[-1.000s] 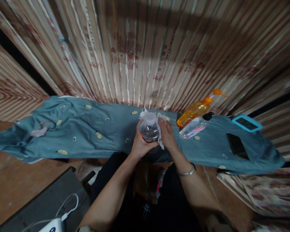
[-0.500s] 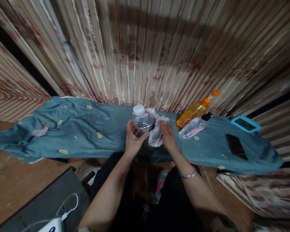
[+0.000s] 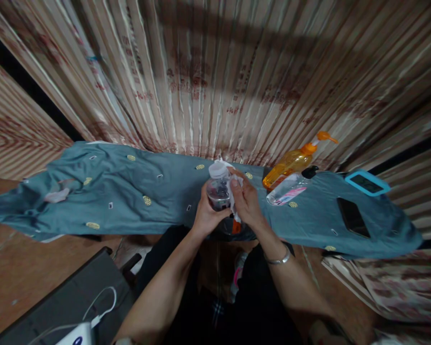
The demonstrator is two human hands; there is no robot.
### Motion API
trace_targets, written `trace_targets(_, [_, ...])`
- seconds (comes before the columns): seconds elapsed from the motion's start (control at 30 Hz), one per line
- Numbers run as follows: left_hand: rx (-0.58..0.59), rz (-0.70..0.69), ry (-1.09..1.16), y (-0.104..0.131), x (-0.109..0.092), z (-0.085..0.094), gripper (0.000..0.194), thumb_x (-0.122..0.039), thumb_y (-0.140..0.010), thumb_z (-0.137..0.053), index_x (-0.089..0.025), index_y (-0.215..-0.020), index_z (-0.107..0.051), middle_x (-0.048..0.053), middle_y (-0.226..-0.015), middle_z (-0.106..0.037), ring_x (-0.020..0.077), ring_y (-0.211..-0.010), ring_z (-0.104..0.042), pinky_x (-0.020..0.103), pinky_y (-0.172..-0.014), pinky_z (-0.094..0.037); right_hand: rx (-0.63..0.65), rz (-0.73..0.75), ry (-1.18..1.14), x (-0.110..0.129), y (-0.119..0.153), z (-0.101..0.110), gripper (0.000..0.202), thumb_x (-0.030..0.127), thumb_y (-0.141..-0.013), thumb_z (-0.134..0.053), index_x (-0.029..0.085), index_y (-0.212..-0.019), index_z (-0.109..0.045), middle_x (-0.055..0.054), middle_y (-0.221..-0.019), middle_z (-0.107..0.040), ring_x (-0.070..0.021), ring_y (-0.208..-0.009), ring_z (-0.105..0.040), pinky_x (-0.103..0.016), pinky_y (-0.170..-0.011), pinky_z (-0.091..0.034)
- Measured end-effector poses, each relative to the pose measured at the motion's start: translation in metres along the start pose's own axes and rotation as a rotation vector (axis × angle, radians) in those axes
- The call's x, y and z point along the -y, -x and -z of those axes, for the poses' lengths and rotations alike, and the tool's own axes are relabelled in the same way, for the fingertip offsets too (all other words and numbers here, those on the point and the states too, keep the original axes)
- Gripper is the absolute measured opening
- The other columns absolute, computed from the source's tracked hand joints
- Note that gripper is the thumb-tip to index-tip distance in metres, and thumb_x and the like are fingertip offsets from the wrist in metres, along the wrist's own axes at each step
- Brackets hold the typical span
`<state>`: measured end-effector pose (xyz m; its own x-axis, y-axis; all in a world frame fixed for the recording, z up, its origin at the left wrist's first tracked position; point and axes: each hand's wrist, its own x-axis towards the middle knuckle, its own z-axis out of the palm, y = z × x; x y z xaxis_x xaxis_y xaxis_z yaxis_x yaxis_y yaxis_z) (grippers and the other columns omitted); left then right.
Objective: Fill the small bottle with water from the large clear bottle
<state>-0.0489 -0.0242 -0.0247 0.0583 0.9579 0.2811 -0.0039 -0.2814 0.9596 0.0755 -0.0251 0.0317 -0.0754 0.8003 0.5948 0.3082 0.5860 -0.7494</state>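
Observation:
A clear plastic bottle (image 3: 219, 190) with a white cap is tilted over the middle of the cloth-covered table. My left hand (image 3: 207, 213) is wrapped round its left side, thumb across the front. Against the bottle's right side, near the shoulder, my right hand (image 3: 246, 199) presses a crumpled white tissue (image 3: 234, 188). Fingers of that hand are closed on the tissue and partly hide it. Below the hands, the lower part of the bottle shows a dark and orange patch.
Right of my hands lie an amber pump bottle (image 3: 289, 167) and a clear bottle with a black top (image 3: 289, 189). Farther right are a blue-framed device (image 3: 368, 182) and a black phone (image 3: 353, 217). A pale scrap (image 3: 57, 195) lies on the blue-green cloth (image 3: 172, 191) at left.
The bottle and my left hand have shifted slightly right and down. My right hand has closed in, and the tissue, spread out before, is now bunched against the bottle.

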Motion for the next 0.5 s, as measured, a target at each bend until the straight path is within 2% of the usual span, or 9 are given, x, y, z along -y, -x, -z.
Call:
trace_targets(0.1, [0.070, -0.026, 0.037, 0.005, -0.004, 0.000, 0.091, -0.032, -0.057, -0.082, -0.020, -0.133, -0.033, 0.011, -0.125, -0.056, 0.0261, -0.115, -0.057, 0.042, -0.103, -0.044, -0.005, -0.211, -0.155, -0.015, -0.002, 0.003, 0.050, 0.054, -0.102, -0.033, 0.015, -0.112, -0.061, -0.008, -0.105, -0.058, -0.0215, -0.099, -0.056, -0.034, -0.092, -0.045])
trace_targets(0.17, [0.056, -0.030, 0.058, 0.007, -0.006, -0.002, 0.092, -0.036, -0.056, -0.083, -0.019, -0.132, -0.033, 0.012, -0.126, -0.055, 0.0268, -0.116, -0.056, 0.043, -0.103, -0.043, -0.022, -0.340, -0.232, -0.029, -0.001, 0.002, 0.058, 0.064, -0.098, -0.035, 0.013, -0.103, -0.063, -0.009, -0.093, -0.060, -0.0216, -0.087, -0.059, -0.036, -0.085, -0.048])
trace_targets(0.23, [0.005, -0.031, 0.070, 0.009, -0.008, -0.003, 0.093, -0.038, -0.053, -0.085, -0.020, -0.129, -0.034, 0.012, -0.126, -0.053, 0.0270, -0.117, -0.055, 0.042, -0.104, -0.042, -0.053, -0.439, -0.276, -0.042, 0.001, 0.000, 0.062, 0.068, -0.095, -0.039, 0.011, -0.101, -0.061, -0.010, -0.092, -0.058, -0.0209, -0.086, -0.058, -0.038, -0.086, -0.047])
trace_targets(0.37, [-0.085, -0.040, 0.017, 0.008, -0.014, -0.001, 0.089, -0.037, -0.054, -0.083, -0.021, -0.128, -0.036, 0.009, -0.126, -0.053, 0.0245, -0.117, -0.054, 0.038, -0.103, -0.042, -0.017, -0.567, -0.365, -0.061, 0.010, -0.011, 0.052, 0.059, -0.099, -0.044, 0.010, -0.101, -0.060, -0.010, -0.097, -0.056, -0.0186, -0.091, -0.056, -0.037, -0.088, -0.046])
trace_targets(0.5, [-0.164, -0.051, -0.045, 0.002, -0.021, 0.012, 0.086, -0.035, -0.054, -0.081, -0.020, -0.127, -0.038, 0.008, -0.123, -0.054, 0.0232, -0.113, -0.055, 0.037, -0.100, -0.044, 0.090, -0.712, -0.437, -0.075, 0.022, -0.023, 0.041, 0.046, -0.101, -0.049, 0.009, -0.087, -0.059, -0.006, -0.083, -0.055, -0.0155, -0.078, -0.056, -0.031, -0.079, -0.049])
